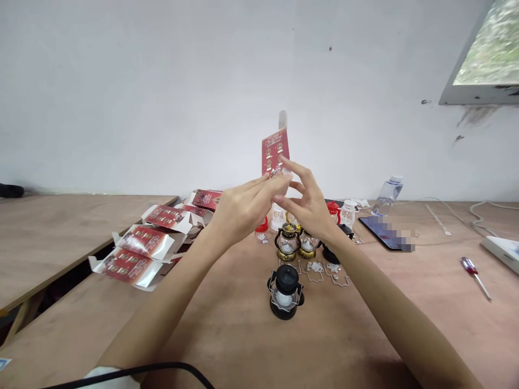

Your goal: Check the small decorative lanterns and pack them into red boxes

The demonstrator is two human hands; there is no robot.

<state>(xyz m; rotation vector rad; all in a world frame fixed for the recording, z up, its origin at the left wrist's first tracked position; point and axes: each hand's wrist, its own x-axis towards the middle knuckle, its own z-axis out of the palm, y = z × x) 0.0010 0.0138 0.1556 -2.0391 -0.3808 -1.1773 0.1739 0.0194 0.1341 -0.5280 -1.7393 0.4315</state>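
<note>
Above the table, against the wall, a red printed cardboard box [271, 145] is raised upright with its pale end flap standing up. My left hand [245, 208] is closed around its lower part, and the fingertips partly hide the print. Beside it, my right hand [308, 201] has its fingers apart, the index fingertip at the box's right edge and the thumb near my left hand. Below both hands a small black lantern [286, 292] stands on the table with its wire handle down. Behind it are bronze-coloured lanterns [288, 241] with clear globes.
Several red boxes [140, 240] with open flaps lie at the left. Red and white lanterns [347, 212] stand farther back, near wire pieces [339, 278]. To the right are a phone [379, 232], a water bottle [388, 195], a screwdriver [475, 276] and white cables [476, 209].
</note>
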